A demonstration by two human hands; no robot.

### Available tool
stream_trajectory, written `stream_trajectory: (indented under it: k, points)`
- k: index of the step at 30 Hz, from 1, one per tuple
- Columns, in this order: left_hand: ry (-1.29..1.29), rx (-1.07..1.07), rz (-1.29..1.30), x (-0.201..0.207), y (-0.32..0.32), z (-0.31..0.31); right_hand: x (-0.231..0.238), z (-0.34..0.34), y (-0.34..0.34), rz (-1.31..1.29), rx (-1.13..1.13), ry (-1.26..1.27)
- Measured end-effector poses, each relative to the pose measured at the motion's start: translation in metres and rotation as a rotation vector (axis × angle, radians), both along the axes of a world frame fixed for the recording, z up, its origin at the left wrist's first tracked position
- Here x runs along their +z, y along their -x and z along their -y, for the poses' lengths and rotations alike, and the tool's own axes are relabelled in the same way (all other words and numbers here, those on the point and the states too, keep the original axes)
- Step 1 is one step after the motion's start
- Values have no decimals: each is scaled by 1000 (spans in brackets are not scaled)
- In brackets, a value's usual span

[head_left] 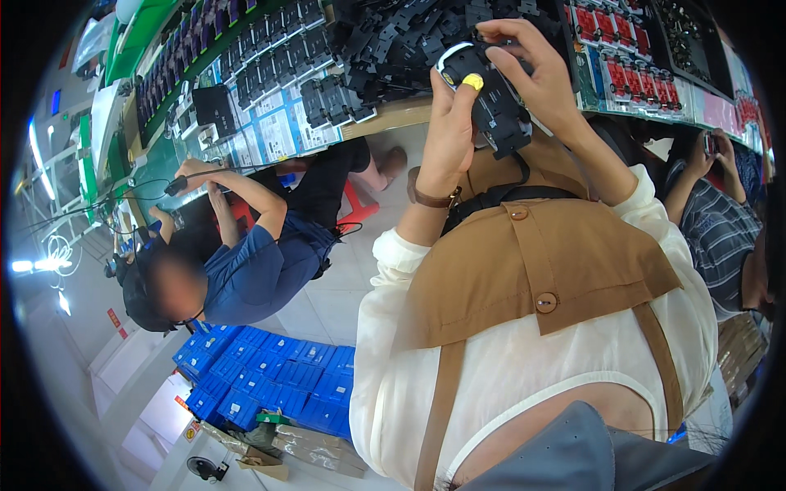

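Note:
Above the table's near edge, my left hand [449,135] grips a black plastic toy car chassis [501,116] from its left side. A yellow finger cover sits on that thumb. Along the far left side of the chassis shows a curved white piece [455,54]; I cannot tell whether it is joined on. My right hand [536,74] is bent round the far right end of the chassis, thumb and forefinger closed in at its top. What lies under those fingers is partly hidden. Just beyond both hands lies a heap of loose black plastic parts [393,51].
Left of the heap, rows of black chassis [282,61] lie on the table. Red and white toy cars [626,78] stand in trays to the right. A co-worker in blue [262,237] sits at left, another person [720,213] at right. Blue boxes [278,376] are stacked behind.

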State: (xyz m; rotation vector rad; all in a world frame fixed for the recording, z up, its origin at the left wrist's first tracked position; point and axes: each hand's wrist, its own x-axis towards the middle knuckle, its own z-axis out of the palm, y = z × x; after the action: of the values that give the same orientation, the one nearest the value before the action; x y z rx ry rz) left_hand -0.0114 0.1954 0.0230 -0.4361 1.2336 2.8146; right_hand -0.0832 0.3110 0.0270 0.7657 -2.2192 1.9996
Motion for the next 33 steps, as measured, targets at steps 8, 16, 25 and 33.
stream_trajectory:
  k: [8,16,25,33]
  points:
    - [-23,217,-39,-7,4,4,7,-21,-51,-475,-53,-453]
    - [1,228,-120,-8,5,-2,1,-24,-55,-405,-98,-326]
    - [-21,319,-183,-12,6,-3,-4,-29,-57,-374,-176,-307]
    - [-16,336,-171,-14,7,-4,-1,-32,-56,-482,-195,-331]
